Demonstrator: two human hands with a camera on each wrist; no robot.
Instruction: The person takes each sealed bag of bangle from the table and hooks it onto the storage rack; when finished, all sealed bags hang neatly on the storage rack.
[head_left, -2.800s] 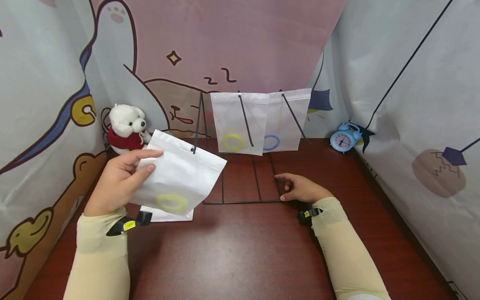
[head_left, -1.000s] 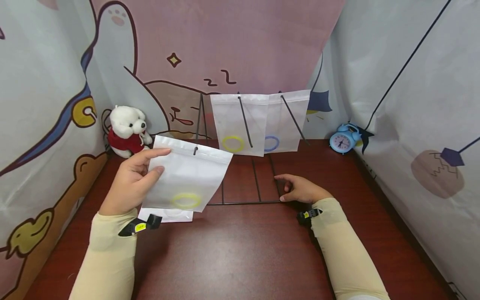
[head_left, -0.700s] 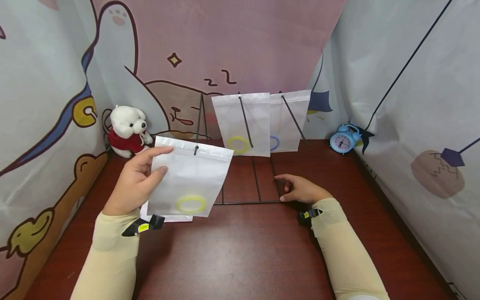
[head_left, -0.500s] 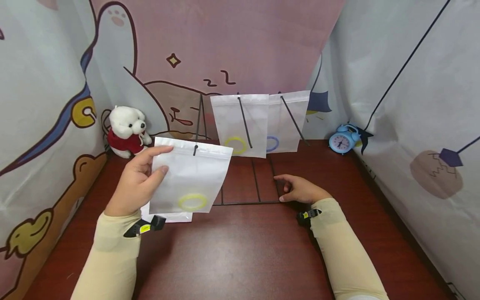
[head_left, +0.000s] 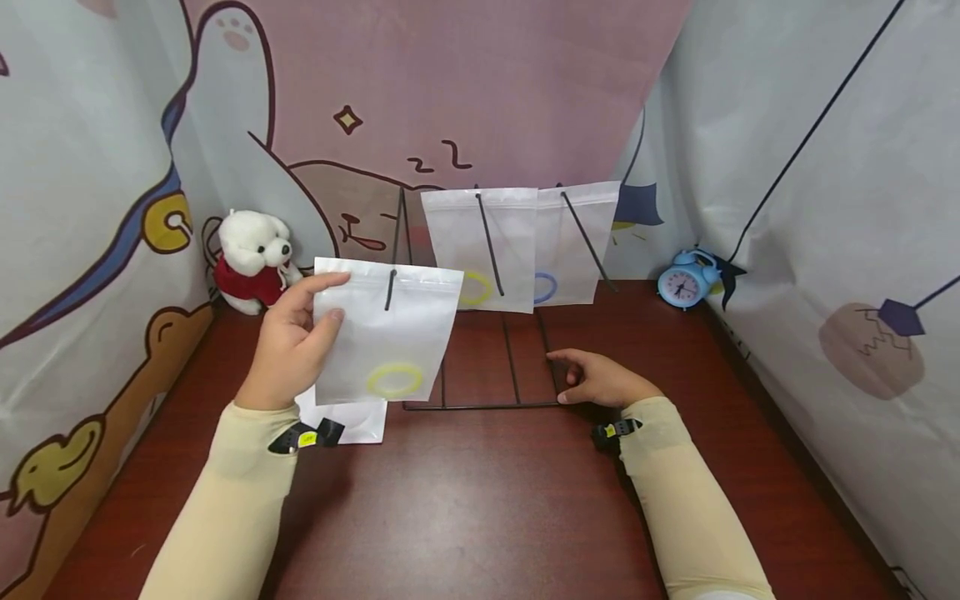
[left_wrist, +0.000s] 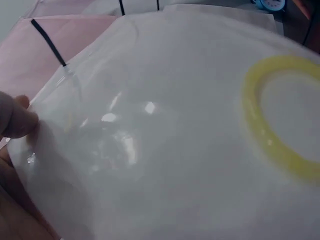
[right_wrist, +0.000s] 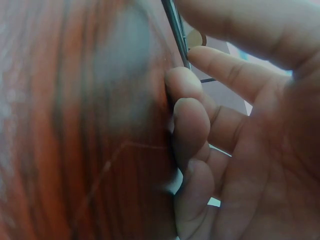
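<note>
The left hand [head_left: 288, 342] has its fingers pinching the upper left edge of the bag [head_left: 375, 329]; the bag extends right of them, a yellow ring [head_left: 372, 384] low on it, a prong [head_left: 388, 296] through its top hole. Below those fingers, another bag [head_left: 363, 423] lies flat on the tabletop [head_left: 465, 508]. The right hand [head_left: 606, 379] touches the rack [head_left: 480, 407] at its near right corner; whether its fingers grip or merely press, I cannot tell. Beyond them, leftward, hang a third bag [head_left: 457, 242] and a fourth bag [head_left: 558, 258].
</note>
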